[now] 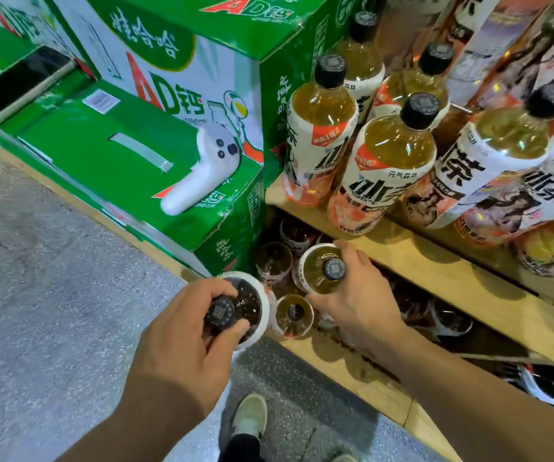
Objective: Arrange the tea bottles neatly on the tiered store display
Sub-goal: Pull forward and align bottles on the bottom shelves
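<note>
My left hand [185, 331] grips the black cap and shoulder of a dark tea bottle [252, 305] at the front left corner of the lowest wooden tier [352, 371]. My right hand [355, 295] holds an amber tea bottle [315, 265] by its neck, just under the edge of the middle shelf [435, 265]. Another amber bottle [294, 315] stands between the two hands, and a dark one [274, 261] stands behind it. Several large amber tea bottles [392, 161] with white and orange labels stand on the middle shelf.
Green cardboard cartons [135, 168] are stacked to the left, touching the display; a white controller [202, 168] lies on the lower one. More dark bottles [449, 318] sit under the middle shelf at right. Grey speckled floor [36, 295] spreads to the left; my shoe [250, 416] is below.
</note>
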Tool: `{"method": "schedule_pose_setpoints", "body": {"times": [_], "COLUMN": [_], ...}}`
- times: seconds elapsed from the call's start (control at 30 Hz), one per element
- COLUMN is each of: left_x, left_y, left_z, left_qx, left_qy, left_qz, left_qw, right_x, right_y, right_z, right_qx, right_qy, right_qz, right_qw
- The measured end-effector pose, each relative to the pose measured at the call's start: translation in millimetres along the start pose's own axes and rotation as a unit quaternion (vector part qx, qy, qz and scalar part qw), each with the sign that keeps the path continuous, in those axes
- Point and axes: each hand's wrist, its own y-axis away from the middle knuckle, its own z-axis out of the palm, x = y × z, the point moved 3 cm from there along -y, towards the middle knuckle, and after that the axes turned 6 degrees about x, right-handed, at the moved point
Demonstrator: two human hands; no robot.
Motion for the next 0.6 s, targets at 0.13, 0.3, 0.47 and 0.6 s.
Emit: {"method": "schedule_pose_setpoints", "body": {"times": [0.13, 0.3, 0.47, 0.6], "left_x": [-24, -42, -61, -72], "left_y": [8, 3, -7, -17], "left_z": [7, 17, 28, 39], "left_qx": [0.0, -0.029, -0.091, -0.121], "left_qy": [0.021, -0.021, -0.077, -0.09], "left_qz": [-0.008, -0.019, -0.013, -0.01], "left_qw": [1.0, 0.999, 0.993, 0.989], "right_x": [3, 12, 21, 34], "right_y": [-18, -33, -58, -70], "right_z": [27, 55, 81, 99], "right_qx": [-0.024, -0.067, -0.07, -0.115], "right_qy": [0.036, 0.052, 0.051, 0.063], "right_qz": [0.016, 0.06, 0.122, 0.142], "right_qw": [0.999, 0.995, 0.989, 0.981]}}
